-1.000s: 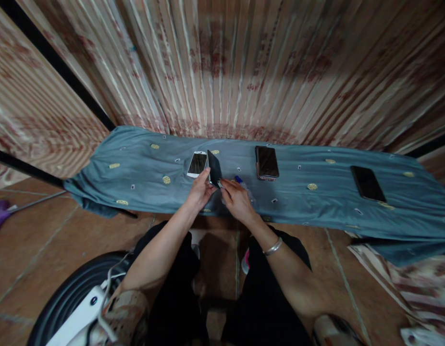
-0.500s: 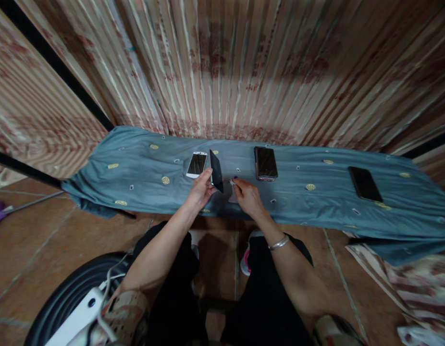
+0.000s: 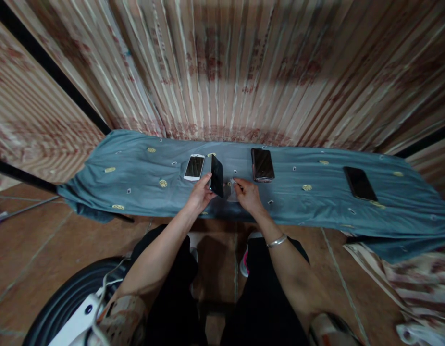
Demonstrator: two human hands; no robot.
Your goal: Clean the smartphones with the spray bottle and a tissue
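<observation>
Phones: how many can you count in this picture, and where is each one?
4. A white phone lies left on the cloth, a black one stands in the left hand, a dark one lies centre, another far right.

a makeshift phone-repair stall: several phones [image 3: 262,165] on a cloth-covered bench [image 3: 136,182] against a corrugated metal wall [image 3: 244,72].

We look forward and down from a single head-worn camera onto a cloth-covered bench [image 3: 136,182] at arm's reach. Our view faces a striped curtain [image 3: 244,72] beyond, with our own knees below.
</observation>
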